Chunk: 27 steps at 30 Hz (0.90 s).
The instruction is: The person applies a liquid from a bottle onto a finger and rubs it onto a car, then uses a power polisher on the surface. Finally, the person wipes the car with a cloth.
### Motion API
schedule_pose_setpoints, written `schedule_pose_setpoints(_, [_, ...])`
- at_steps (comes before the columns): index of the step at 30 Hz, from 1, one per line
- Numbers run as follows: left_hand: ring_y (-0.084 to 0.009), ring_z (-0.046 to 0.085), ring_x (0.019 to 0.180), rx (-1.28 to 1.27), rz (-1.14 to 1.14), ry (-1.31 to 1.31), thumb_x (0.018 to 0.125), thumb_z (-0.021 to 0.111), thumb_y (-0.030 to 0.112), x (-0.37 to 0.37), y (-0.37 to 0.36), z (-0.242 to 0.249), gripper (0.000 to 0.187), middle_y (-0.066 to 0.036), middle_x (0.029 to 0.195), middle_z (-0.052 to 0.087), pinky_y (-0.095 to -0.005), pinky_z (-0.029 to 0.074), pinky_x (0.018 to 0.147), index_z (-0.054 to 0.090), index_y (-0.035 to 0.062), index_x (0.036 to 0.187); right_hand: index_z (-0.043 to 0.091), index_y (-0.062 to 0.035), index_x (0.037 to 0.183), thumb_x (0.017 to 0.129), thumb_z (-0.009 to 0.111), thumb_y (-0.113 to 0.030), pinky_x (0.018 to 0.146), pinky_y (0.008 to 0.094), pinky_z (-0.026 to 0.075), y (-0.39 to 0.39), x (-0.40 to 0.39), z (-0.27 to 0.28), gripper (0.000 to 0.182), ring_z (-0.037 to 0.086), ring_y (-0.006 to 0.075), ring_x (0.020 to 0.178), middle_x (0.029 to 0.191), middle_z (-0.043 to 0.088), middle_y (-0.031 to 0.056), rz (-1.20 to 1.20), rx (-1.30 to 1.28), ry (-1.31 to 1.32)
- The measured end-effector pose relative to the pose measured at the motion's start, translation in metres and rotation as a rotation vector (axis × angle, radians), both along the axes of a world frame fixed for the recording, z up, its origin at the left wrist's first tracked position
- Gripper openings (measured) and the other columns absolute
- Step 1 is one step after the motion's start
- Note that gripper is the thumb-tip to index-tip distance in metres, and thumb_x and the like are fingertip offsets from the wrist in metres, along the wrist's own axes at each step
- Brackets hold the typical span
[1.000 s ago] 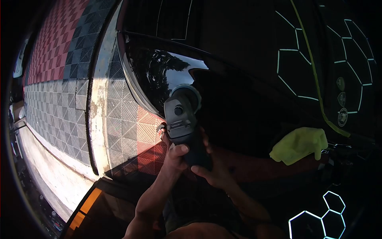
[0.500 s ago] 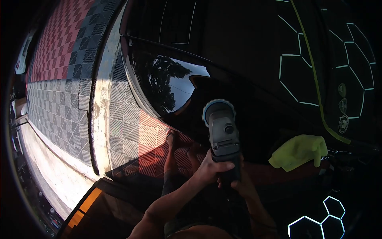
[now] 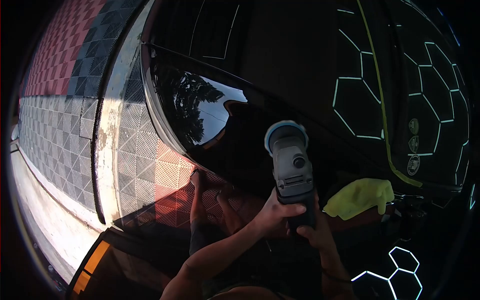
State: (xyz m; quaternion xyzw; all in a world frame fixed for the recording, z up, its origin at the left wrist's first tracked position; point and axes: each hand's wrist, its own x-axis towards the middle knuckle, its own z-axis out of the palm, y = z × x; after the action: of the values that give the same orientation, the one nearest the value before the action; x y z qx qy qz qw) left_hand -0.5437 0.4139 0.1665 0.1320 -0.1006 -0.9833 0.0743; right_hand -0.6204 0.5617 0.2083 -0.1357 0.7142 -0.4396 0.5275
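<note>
A grey and black polisher [image 3: 292, 167] with a blue-rimmed round pad [image 3: 285, 132] rests against the glossy black car panel [image 3: 245, 130]. My left hand [image 3: 281, 211] is wrapped around its dark handle, thumb across the top. On the handle's other side, my right hand [image 3: 312, 235] also grips near the rear end, its fingers partly hidden. A crumpled yellow-green cloth [image 3: 357, 200] lies on the car just right of the handle. The pad's underside is out of sight.
Yellow tape [image 3: 382, 115] runs along the bodywork on the right. Hexagonal light lines reflect in the black paint. My legs stand on red and grey floor tiles [image 3: 172, 175] beside the car. A dark surface with an orange strip [image 3: 90, 267] is at lower left.
Both hands have carried the polisher rightward over the black panel, closer to the cloth. My view has shifted too, so the car and floor appear farther left.
</note>
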Motion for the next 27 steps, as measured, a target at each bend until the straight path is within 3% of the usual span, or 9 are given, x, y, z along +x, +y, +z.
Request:
schedule_pose_setpoints(2, [-0.0228,0.064,0.097,-0.064,-0.007,-0.009,0.073,0.077,0.026,-0.006,-0.002,0.004,0.062,-0.013,0.106,0.062,-0.0372,0.053,0.085,0.051,0.0001,0.122,0.043,0.0023,0.130,0.075,0.074,-0.057,0.061,0.0319,0.057,-0.009,0.001,0.018,0.087,0.069,0.0215,0.072,0.083,0.065,0.0135,-0.105,-0.042,-0.037])
schedule_pose_setpoints(3, [-0.0192,0.064,0.095,-0.137,-0.026,-0.024,0.075,0.078,0.025,-0.009,-0.004,0.006,0.053,-0.009,0.103,0.064,-0.0357,0.053,0.086,0.056,0.0004,0.117,0.043,0.0023,0.130,0.075,0.074,-0.057,0.061,0.0319,0.057,-0.015,0.001,0.024,0.087,0.069,0.0215,0.072,0.083,0.065,0.0135,-0.099,-0.039,-0.035])
schedule_pose_setpoints(5, [-0.0198,0.065,0.094,-0.110,0.018,-0.057,0.075,0.078,0.027,-0.012,-0.013,0.013,0.054,-0.010,0.102,0.064,-0.0355,0.054,0.084,0.056,0.0000,0.116,0.051,0.0025,0.119,0.075,0.071,-0.063,0.059,0.0302,0.057,-0.032,0.002,0.031,0.081,0.069,0.0205,0.071,0.084,0.066,0.0124,-0.174,-0.009,-0.064])
schedule_pose_setpoints(11, [-0.0222,0.066,0.090,0.009,0.109,-0.008,0.075,0.077,0.029,-0.010,-0.041,0.012,0.057,-0.013,0.099,0.065,-0.0342,0.056,0.077,0.055,-0.0017,0.118,0.057,0.0038,0.105,0.075,0.072,-0.060,0.057,0.0297,0.057,-0.057,0.002,0.022,0.072,0.069,0.0202,0.068,0.083,0.066,0.0115,-0.114,0.009,-0.056])
schedule_pose_setpoints(17, [-0.0216,0.066,0.088,-0.084,0.031,-0.026,0.074,0.078,0.030,-0.015,-0.027,0.017,0.056,-0.012,0.096,0.065,-0.0340,0.055,0.077,0.055,-0.0012,0.116,0.059,0.0048,0.103,0.076,0.067,-0.061,0.055,0.0297,0.056,-0.041,0.006,0.033,0.071,0.068,0.0200,0.067,0.079,0.066,0.0118,-0.164,0.025,-0.055])
schedule_pose_setpoints(21, [-0.0221,0.066,0.088,-0.045,0.097,-0.021,0.076,0.076,0.032,-0.005,-0.054,0.011,0.055,-0.012,0.096,0.065,-0.0341,0.056,0.077,0.056,-0.0010,0.115,0.059,0.0047,0.103,0.076,0.066,-0.061,0.054,0.0299,0.055,-0.073,0.013,0.024,0.071,0.068,0.0200,0.066,0.078,0.065,0.0116,-0.143,0.005,-0.069])
schedule_pose_setpoints(25, [-0.0263,0.066,0.089,-0.040,0.161,0.007,0.078,0.074,0.033,0.008,-0.089,-0.003,0.063,-0.016,0.101,0.063,-0.0359,0.057,0.077,0.049,-0.0015,0.124,0.057,0.0039,0.106,0.080,0.066,-0.054,0.058,0.0298,0.055,-0.118,0.018,0.018,0.064,0.067,0.0185,0.068,0.080,0.064,0.0103,-0.064,-0.044,-0.079])
schedule_pose_setpoints(27, [-0.0244,0.067,0.089,0.040,0.213,0.042,0.079,0.073,0.027,0.013,-0.104,-0.006,0.053,-0.015,0.098,0.064,-0.0344,0.058,0.072,0.053,-0.0020,0.118,0.056,0.0036,0.108,0.082,0.067,-0.049,0.061,0.0296,0.055,-0.131,0.020,0.014,0.060,0.067,0.0178,0.070,0.082,0.063,0.0101,-0.069,-0.046,-0.074])
